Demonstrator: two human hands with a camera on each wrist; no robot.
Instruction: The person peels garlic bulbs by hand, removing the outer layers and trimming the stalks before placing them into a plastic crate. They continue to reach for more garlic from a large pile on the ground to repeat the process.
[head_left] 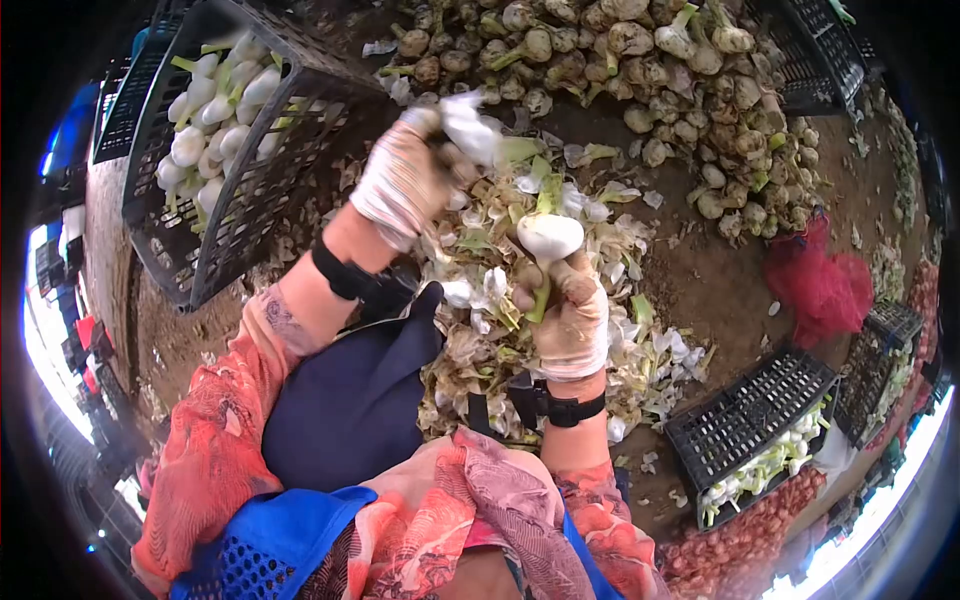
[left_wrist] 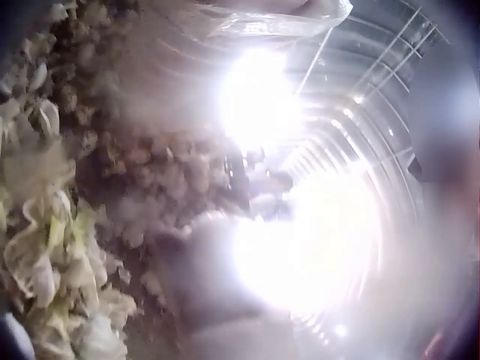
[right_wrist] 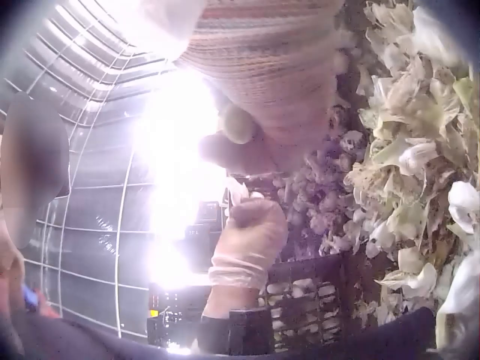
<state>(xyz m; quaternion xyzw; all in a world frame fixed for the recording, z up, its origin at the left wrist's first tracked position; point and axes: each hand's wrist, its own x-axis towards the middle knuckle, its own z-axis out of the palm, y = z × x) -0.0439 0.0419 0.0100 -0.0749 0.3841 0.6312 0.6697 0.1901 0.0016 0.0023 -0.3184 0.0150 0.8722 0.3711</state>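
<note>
My right hand, in a light knit glove with bare fingertips, grips a garlic bulb. The bulb is smooth and white, and a green stem piece shows at the fingers below it. In the right wrist view a round pale stem end pokes out beside the glove. My left hand, gloved the same way, is up and to the left, apart from the bulb. Its fingers pinch white garlic skin, blurred in the head view. The left wrist view is mostly glare and blur.
Peeled skins heap up beneath the hands. Unpeeled garlic lies piled at the back. A black crate of white bulbs stands at left, another black crate at right. A red net bag lies on the ground at right.
</note>
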